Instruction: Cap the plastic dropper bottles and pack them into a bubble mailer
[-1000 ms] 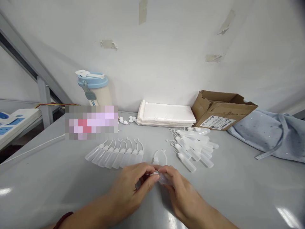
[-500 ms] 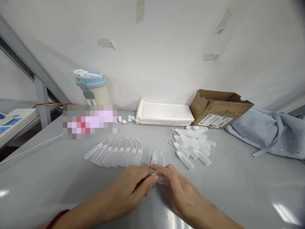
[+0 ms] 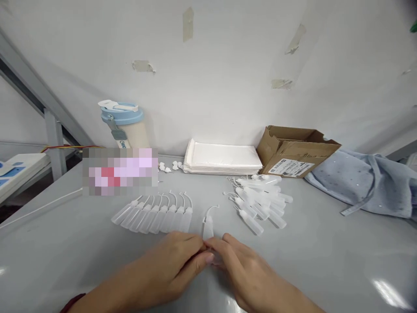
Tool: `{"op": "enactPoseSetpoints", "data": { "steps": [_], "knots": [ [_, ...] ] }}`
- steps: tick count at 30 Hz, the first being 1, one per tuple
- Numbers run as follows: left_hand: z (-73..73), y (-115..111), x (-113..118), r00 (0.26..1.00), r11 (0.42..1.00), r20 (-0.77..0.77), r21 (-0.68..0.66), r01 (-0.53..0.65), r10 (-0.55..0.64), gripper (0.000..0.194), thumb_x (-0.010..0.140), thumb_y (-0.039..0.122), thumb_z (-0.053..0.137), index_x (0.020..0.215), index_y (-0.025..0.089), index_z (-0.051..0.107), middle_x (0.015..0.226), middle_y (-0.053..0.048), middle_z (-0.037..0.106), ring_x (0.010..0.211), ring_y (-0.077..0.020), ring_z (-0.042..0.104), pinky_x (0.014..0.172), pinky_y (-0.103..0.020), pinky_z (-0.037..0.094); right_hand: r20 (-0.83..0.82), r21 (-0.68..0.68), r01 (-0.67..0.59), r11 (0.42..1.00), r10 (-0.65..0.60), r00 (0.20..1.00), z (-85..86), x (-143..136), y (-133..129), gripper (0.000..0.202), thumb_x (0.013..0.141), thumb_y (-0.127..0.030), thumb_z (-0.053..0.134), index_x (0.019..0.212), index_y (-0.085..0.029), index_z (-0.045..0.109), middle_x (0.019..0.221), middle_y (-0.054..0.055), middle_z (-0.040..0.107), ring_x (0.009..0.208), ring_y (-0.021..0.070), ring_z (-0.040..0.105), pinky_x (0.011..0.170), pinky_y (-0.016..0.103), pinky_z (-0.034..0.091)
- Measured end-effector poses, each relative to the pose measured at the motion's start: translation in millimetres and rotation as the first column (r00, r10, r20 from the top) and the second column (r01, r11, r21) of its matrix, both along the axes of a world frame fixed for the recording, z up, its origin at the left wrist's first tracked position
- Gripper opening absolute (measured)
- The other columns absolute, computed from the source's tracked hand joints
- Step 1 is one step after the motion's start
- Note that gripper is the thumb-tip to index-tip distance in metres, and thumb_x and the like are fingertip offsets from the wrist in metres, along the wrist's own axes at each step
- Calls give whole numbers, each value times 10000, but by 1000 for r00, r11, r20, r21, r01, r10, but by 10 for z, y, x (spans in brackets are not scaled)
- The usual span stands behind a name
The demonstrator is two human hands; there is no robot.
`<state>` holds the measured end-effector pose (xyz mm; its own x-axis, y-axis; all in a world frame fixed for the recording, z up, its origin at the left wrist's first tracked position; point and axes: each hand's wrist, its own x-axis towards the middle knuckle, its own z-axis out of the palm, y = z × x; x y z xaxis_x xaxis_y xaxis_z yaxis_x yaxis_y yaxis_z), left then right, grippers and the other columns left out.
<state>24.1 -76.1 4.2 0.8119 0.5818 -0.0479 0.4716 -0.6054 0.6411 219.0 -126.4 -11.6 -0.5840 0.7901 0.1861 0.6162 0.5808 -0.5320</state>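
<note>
Low in the middle, my left hand (image 3: 187, 265) and my right hand (image 3: 239, 269) meet with fingertips touching. Both are closed around small translucent plastic squeeze bottles. One squeeze bottle (image 3: 208, 229) sticks out beyond my fingertips, its white cap and thin curved tube pointing away from me. Part of another clear body (image 3: 217, 259) shows between my thumb and right fingers; the rest is covered. To the left lies a neat row of similar bottles (image 3: 156, 218), tubes all curving the same way. A loose heap of more bottles (image 3: 259, 201) lies to the right.
Behind the bottles are a stack of white padded envelopes (image 3: 224, 157), an open cardboard box (image 3: 293, 152) and a blue cloth (image 3: 368, 182). A tumbler (image 3: 125, 126), a blurred pink item (image 3: 124, 171), small white caps (image 3: 165, 167) and a white cable (image 3: 42, 208) are at the left.
My hands have shifted slightly toward me and closed in on each other. The tube seen right of the front bottle is no longer there; a short tube end now shows on its left.
</note>
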Motion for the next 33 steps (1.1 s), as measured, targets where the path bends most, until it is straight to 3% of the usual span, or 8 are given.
{"op": "enactPoseSetpoints", "data": {
  "steps": [6, 11, 16, 19, 22, 24, 26, 33],
  "knots": [
    [-34, -51, -4, 997, 997, -18, 13, -76, 76, 324, 959, 281, 332, 790, 178, 589, 775, -9, 664, 710, -155, 612, 667, -250, 440, 9, 195, 17, 981, -19, 1000, -157, 19, -9, 420, 883, -41, 297, 1297, -98, 252, 898, 151, 630, 799, 232, 619, 656, 340, 543],
    [-114, -59, -1, 992, 956, 123, 294, -14, -24, 313, 982, 268, 284, 893, 186, 572, 813, -24, 676, 715, -158, 628, 652, -245, 455, -146, -147, 68, 987, -89, 985, 1, -11, -36, 267, 869, -90, 351, 1124, -144, 410, 949, 130, 620, 825, 204, 599, 711, 315, 501],
    [-196, -55, -10, 967, 838, 209, 545, 8, -145, 263, 985, 216, 296, 867, 155, 523, 698, -32, 618, 574, -155, 560, 528, -254, 419, -357, -698, 15, 716, -366, 860, 138, -45, -11, 160, 793, -211, 537, 921, -208, 441, 705, -33, 500, 629, 112, 454, 592, 224, 389],
    [-170, -55, -19, 965, 869, 229, 495, -4, -126, 263, 974, 197, 318, 785, 169, 499, 665, -15, 582, 564, -143, 532, 513, -241, 403, -472, -801, -167, 574, -437, 765, 131, -48, 5, 228, 781, -297, 587, 906, -206, 420, 730, -38, 487, 658, 102, 463, 626, 224, 378],
    [-148, -54, -14, 972, 954, 232, 297, -37, -34, 225, 961, 194, 347, 806, 185, 510, 746, -1, 610, 663, -129, 576, 623, -226, 438, -381, -698, -27, 716, -339, 860, 76, -46, -9, 181, 856, -331, 516, 953, -203, 435, 796, 3, 554, 692, 126, 509, 637, 243, 397],
    [-158, -62, -2, 969, 976, 244, 203, -80, 29, 189, 948, 188, 379, 823, 197, 520, 760, 15, 617, 684, -121, 581, 657, -219, 434, -235, -444, 109, 890, -233, 944, 40, -42, -26, 159, 900, -312, 439, 1000, -188, 449, 866, 60, 600, 716, 161, 539, 632, 270, 410],
    [-176, -81, 12, 968, 981, 241, 159, -110, 69, 188, 941, 181, 385, 819, 201, 527, 746, 21, 613, 678, -119, 571, 656, -220, 422, -124, -240, 126, 963, -159, 980, 39, -31, -37, 188, 923, -303, 384, 1027, -164, 456, 881, 96, 628, 704, 185, 562, 619, 290, 417],
    [-165, -73, 57, 974, 987, 170, 18, -158, 153, 323, 945, 248, 357, 657, 180, 486, 585, 43, 524, 535, -92, 493, 548, -203, 354, -98, -542, 168, 824, -260, 961, 208, 2, -6, 253, 942, -417, 377, 920, -216, 529, 687, -16, 560, 650, 137, 523, 568, 216, 402]
  ]
}}
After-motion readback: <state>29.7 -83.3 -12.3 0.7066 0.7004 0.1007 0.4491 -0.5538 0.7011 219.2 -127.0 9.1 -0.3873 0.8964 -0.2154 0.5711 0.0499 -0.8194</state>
